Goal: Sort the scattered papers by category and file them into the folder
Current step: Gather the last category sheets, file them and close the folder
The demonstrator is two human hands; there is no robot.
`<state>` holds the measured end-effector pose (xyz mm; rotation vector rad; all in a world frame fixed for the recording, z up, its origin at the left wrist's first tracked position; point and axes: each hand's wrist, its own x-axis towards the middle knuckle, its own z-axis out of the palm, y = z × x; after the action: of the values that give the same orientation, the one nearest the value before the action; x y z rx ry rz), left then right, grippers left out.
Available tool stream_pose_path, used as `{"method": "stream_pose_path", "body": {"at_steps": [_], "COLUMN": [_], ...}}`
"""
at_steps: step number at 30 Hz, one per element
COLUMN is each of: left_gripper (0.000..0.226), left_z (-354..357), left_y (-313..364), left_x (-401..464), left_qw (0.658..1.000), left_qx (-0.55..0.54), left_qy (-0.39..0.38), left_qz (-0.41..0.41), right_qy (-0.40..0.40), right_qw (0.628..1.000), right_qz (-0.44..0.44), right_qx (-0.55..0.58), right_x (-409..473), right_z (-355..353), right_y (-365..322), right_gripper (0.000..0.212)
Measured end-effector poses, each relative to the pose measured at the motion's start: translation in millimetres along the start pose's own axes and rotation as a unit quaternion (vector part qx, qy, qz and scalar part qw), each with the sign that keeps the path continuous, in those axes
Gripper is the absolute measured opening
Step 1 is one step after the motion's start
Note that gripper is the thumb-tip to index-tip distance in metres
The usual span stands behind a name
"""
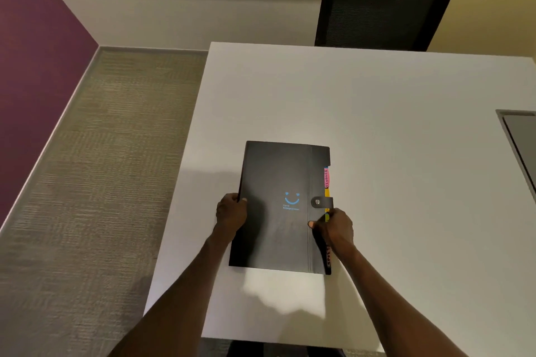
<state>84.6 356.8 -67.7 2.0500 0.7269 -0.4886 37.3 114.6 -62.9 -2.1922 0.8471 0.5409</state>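
- Black folder [278, 206] lies flat on the white surface [406, 153], near the front-left part of it, long side running away from the person.
- Folder is closed: snap strap [321, 202] wraps over the right edge onto the cover, metal stud visible.
- Cover shows a blue smiley print [291, 199] with small text under it, too blurred to read.
- Coloured index tabs stick out along the right edge: a pink tab [326, 178] with handwritten lettering, a yellow tab [327, 193] just below it, and a green bit just above the right hand.
- Left hand [231, 213] grips the folder's left edge about mid-height, thumb on the cover, fingers curled under the edge.
- Right hand [336, 226] grips the right edge just below the strap, thumb pressed on the cover, fingers wrapped round the tabbed side.
- Both forearms come in from the bottom of the view, one each side of the folder.
- No loose papers visible on the surface.
- Far right edge of the surface: part of a flat grey item [520, 136] with a dark border, cut off by the frame.
- Behind the surface: black mesh chair back [385, 0].
- Left of the surface: grey carpet [101, 168], purple wall [34, 52].
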Motion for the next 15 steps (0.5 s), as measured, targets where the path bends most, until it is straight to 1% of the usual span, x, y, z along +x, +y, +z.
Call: {"method": "stream_pose_path", "body": {"at_steps": [4, 10, 13, 15], "left_gripper": [0.031, 0.031, 0.028, 0.025], "left_z": [-32, -84, -96, -97], "left_y": [-10, -24, -35, -47], "left_x": [-7, 2, 14, 22], "left_qw": [0.998, 0.991, 0.991, 0.992], "left_qx": [-0.027, -0.015, 0.009, 0.055], "left_qy": [0.052, 0.127, 0.127, 0.102], "left_qz": [0.019, 0.047, 0.05, 0.053], "right_qy": [0.008, 0.016, 0.013, 0.007], "right_qw": [0.999, 0.992, 0.991, 0.994], "right_qz": [-0.045, -0.116, -0.123, -0.109], "right_qx": [-0.013, -0.035, -0.043, -0.027], "right_x": [-19, -38, -42, -42], "right_z": [25, 62, 75, 82], "right_y": [-12, -54, -67, -70], "right_gripper": [0.038, 0.046, 0.044, 0.042]}}
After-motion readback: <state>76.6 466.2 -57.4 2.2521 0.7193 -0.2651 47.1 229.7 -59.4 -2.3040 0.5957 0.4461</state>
